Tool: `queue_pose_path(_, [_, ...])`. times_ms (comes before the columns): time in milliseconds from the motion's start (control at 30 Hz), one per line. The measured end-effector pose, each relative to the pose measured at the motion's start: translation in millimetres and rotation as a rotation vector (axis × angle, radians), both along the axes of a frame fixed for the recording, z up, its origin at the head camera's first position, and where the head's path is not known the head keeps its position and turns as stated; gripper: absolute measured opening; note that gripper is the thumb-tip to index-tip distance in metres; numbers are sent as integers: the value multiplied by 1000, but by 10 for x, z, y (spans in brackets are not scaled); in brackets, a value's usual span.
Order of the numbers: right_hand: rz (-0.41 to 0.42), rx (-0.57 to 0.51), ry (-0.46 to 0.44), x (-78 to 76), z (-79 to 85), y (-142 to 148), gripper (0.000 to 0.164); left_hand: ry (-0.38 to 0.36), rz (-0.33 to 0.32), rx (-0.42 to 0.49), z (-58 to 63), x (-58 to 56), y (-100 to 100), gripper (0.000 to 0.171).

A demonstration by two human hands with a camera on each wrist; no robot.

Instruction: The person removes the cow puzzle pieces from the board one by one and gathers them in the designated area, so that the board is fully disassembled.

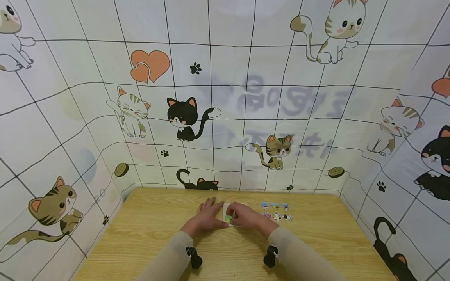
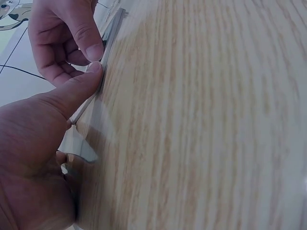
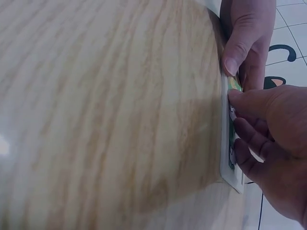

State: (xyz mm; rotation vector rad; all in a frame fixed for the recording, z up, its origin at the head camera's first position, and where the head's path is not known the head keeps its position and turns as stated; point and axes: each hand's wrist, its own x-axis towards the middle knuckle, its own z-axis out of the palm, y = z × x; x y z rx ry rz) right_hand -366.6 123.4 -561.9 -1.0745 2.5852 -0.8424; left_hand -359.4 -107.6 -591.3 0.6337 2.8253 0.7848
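A thin white-rimmed puzzle board (image 1: 225,207) lies flat on the table between the two hands. Green and yellow puzzle pieces (image 1: 228,219) show at its near left part. My left hand (image 1: 209,216) rests at the board's left side with fingers spread, and its thumb (image 3: 232,64) touches the near edge. Over the board, my right hand (image 1: 246,216) has curled fingers and pinches what looks like a puzzle piece, mostly hidden behind the fingers. In the right wrist view, the right thumb (image 3: 249,101) bears down near the green and yellow part of the board (image 3: 224,143).
Just right of the right hand, several loose puzzle pieces (image 1: 276,216) lie in two rows on the wooden table (image 1: 147,222). A cat-patterned sheet (image 1: 228,117) stands behind the table and along both sides. Each wrist carries a small black camera (image 1: 194,258).
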Motion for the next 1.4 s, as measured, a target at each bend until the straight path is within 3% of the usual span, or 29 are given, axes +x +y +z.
queue_pose_path(367, [-42,-56,-59,49,3,-5,29,2,-8,32,-18,5,-8,98])
queue_pose_path(800, [-48,-115,-42,59,-26,2,28,-10,12,17,32,25,10,98])
queue_pose_path(1167, [-53,-102,-84,56,-1,1,30,11,20,41,15,33,19,99])
queue_pose_path(1400, [-55,-66,-34,57,-10,-4,30,-13,18,19,63,54,18,98])
